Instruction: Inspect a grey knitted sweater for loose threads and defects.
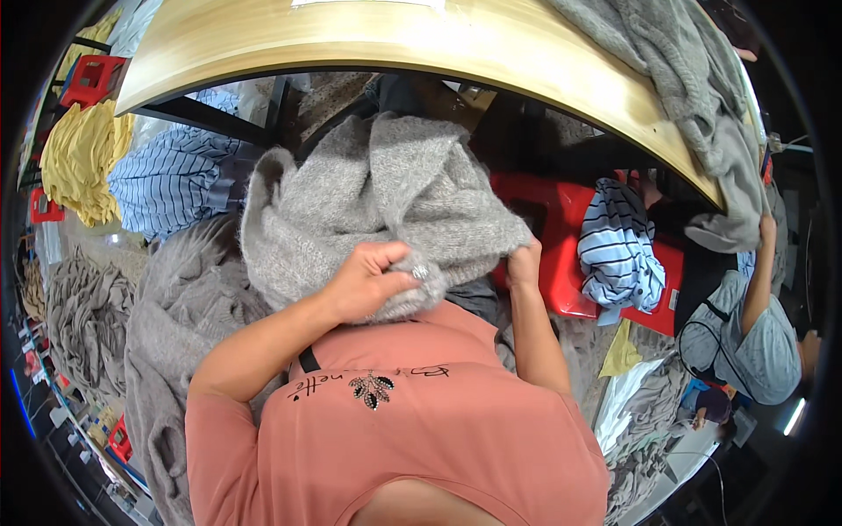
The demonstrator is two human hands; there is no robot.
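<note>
A grey knitted garment (351, 193), fuzzy and bunched up, lies across my lap below the table edge. My left hand (375, 282) pinches a gathered part of it close to my body, thumb and fingers closed on the knit. Out to the right, my right hand (524, 265) grips the garment's edge, so the cloth is drawn out between the two hands. The lower folds are hidden behind my left hand and forearm. Which part of the garment each hand holds, I cannot tell.
A wooden table (368, 39) stands ahead, with grey knitwear (684, 79) over its right end. Red stools (557, 294) sit at my right, bearing a blue striped garment (618, 245). Blue striped (171, 180), yellow (83, 162) and grey piles (189, 289) lie left. A co-worker (745, 333) sits right.
</note>
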